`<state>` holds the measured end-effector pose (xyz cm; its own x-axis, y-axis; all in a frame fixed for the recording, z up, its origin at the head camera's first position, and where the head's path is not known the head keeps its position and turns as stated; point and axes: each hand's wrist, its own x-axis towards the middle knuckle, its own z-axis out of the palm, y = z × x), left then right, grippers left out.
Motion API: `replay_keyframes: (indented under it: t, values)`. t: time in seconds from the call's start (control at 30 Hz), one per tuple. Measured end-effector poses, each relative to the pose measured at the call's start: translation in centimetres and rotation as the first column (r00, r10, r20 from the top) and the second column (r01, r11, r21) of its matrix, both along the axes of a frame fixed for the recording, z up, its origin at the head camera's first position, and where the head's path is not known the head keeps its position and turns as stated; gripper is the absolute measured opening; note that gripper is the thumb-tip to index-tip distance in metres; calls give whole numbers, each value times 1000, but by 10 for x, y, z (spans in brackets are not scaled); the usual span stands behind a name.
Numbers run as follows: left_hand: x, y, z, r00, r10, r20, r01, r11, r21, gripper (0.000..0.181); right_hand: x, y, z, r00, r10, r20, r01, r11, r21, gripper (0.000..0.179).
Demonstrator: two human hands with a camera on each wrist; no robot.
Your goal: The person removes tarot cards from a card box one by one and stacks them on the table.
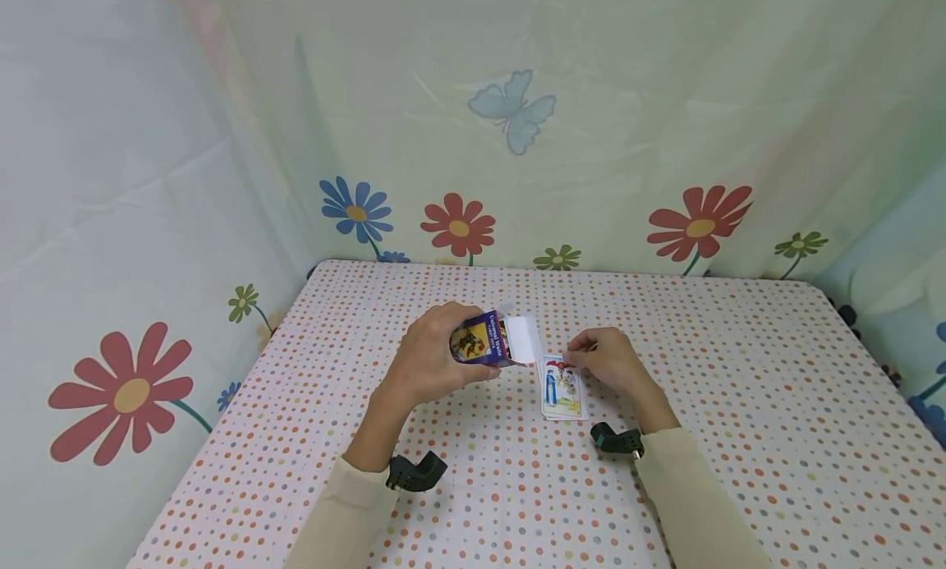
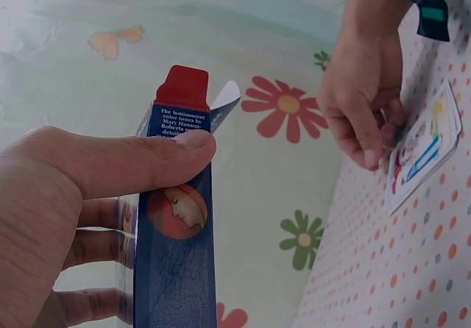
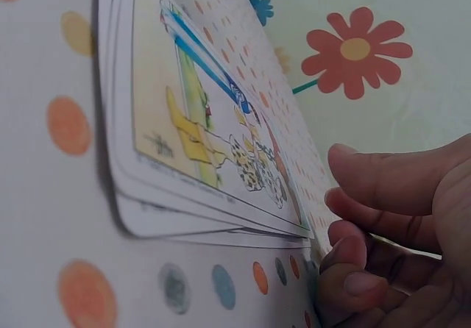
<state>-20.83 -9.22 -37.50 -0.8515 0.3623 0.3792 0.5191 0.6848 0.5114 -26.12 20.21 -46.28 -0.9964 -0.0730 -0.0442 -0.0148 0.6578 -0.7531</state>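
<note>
My left hand [image 1: 432, 360] grips a blue tarot card box [image 1: 473, 341], thumb on its narrow side and fingers behind. The box is held tilted above the table, its white end flap [image 1: 523, 339] standing open toward the right. In the left wrist view a red tab [image 2: 182, 87] sticks up from the box's end. A small stack of tarot cards [image 1: 563, 398] lies face up on the cloth, slightly fanned. Beside its far right corner is my right hand [image 1: 608, 360], fingers loosely curled; in the right wrist view nothing shows between thumb and fingers.
A dotted cloth [image 1: 473, 487] covers the table. Behind it hangs a flowered curtain [image 1: 628, 142], with another curtain side [image 1: 133, 224] at the left. Each wrist wears a black camera mount, the left mount [image 1: 417, 472] close above the cloth.
</note>
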Motion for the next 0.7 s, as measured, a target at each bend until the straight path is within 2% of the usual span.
replay_keyframes:
  t: [0.27,0.4,0.57,0.7]
  values:
    - [0,0,0,1000,0,0,0,1000,1,75,-1,1,0,999,-33,-27,34,999,18,20]
    - [-1,0,0,1000,2,-2,-2,1000,-2,75,-1,1,1,996,-49,-71,49,999,-1,21]
    - [-1,0,-1,1000,1,1,-1,1000,4,75,1,-1,5,982,-115,-148,107,993,-58,22]
    - [-2,0,-1,1000,-1,1,1,1000,6,75,3,-4,12,970,-175,-168,154,980,-129,24]
